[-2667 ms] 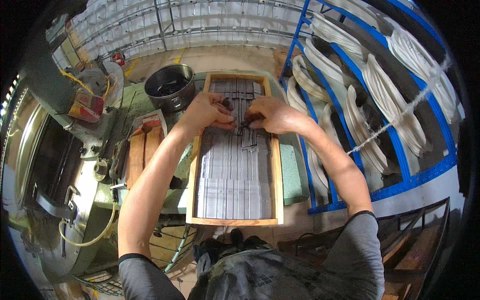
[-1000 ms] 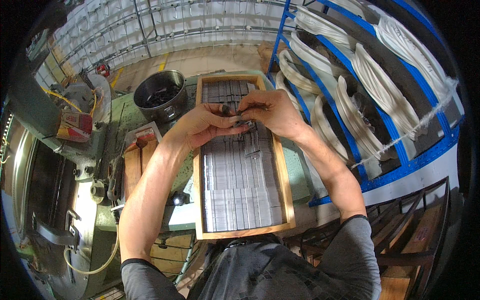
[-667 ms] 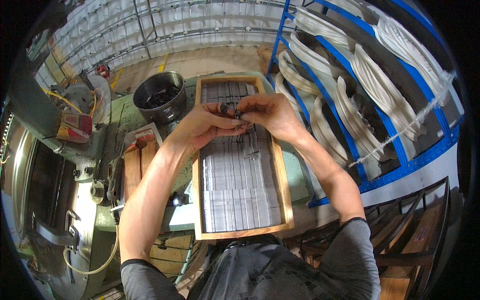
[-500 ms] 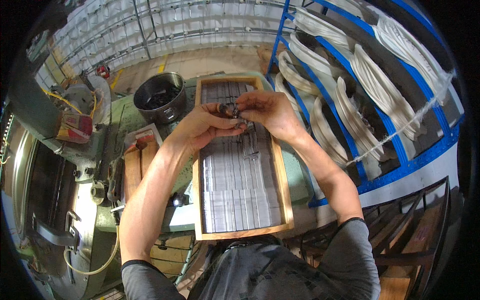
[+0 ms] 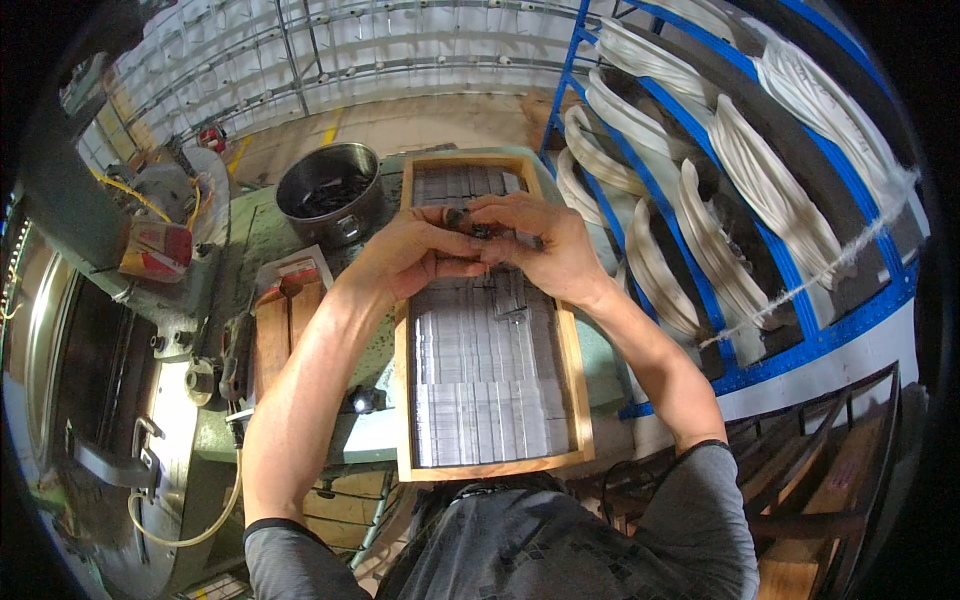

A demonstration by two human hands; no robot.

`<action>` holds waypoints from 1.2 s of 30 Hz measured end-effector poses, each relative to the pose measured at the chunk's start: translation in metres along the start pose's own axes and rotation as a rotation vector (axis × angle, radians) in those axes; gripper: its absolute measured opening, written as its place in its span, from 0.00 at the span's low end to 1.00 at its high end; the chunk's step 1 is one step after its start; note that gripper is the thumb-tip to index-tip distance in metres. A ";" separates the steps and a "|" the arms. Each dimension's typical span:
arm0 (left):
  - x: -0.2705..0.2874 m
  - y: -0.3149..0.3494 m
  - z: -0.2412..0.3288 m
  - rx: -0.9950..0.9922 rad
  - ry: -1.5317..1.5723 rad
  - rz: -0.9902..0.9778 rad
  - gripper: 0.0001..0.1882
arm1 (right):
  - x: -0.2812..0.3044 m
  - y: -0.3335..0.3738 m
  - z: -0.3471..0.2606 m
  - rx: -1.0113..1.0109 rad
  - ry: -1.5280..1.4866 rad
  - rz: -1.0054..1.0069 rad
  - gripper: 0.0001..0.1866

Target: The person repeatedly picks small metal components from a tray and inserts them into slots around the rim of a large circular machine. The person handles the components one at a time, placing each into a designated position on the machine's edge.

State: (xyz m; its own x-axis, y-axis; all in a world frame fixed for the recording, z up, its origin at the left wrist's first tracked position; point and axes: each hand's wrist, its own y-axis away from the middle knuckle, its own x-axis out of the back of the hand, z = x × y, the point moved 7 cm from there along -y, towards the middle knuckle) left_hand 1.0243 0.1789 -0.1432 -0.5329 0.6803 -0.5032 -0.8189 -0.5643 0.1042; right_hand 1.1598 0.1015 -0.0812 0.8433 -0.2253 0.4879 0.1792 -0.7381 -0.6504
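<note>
My left hand (image 5: 415, 252) and my right hand (image 5: 552, 245) meet above the far half of a wooden tray (image 5: 584, 410). Both have curled fingers, with the fingertips pressed together around small dark metal pieces (image 5: 482, 231). Fingers partly cover these pieces, so their exact shape cannot be told. Beneath the hands, the tray is packed with close rows of thin grey metal strips (image 5: 485, 410). A few strips stick up unevenly just below my fingers. The tray lies lengthwise in front of me, its near edge by my body.
Left of the tray, a metal pot (image 5: 312, 229) holds dark pieces. Wooden blocks (image 5: 271, 335) lie nearer, beside a green machine with a hose (image 5: 205, 536). On the right stands a blue rack (image 5: 788, 270) with white yarn hanks (image 5: 770, 185). A small lit lamp (image 5: 365, 399) sits by the tray.
My right hand has closed in on my left, its fingers now lower and more tightly around the pieces. The whole view has shifted slightly; the tray stays in place.
</note>
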 end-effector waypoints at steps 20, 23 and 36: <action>0.008 0.002 0.004 -0.127 -0.295 0.331 0.16 | 0.013 -0.009 0.054 -0.248 0.429 -0.520 0.17; 0.008 0.001 0.004 -0.135 -0.358 0.332 0.12 | -0.001 -0.005 0.054 -0.111 0.507 -0.554 0.16; 0.010 0.001 0.002 -0.155 -0.412 0.351 0.09 | -0.019 -0.014 0.076 -0.347 0.374 -0.721 0.09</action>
State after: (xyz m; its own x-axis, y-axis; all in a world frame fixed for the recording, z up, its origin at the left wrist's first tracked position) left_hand 1.0179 0.1864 -0.1469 -0.8325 0.5481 -0.0809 -0.5530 -0.8308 0.0625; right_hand 1.1795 0.1646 -0.1257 0.3521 0.2212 0.9094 0.3881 -0.9187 0.0731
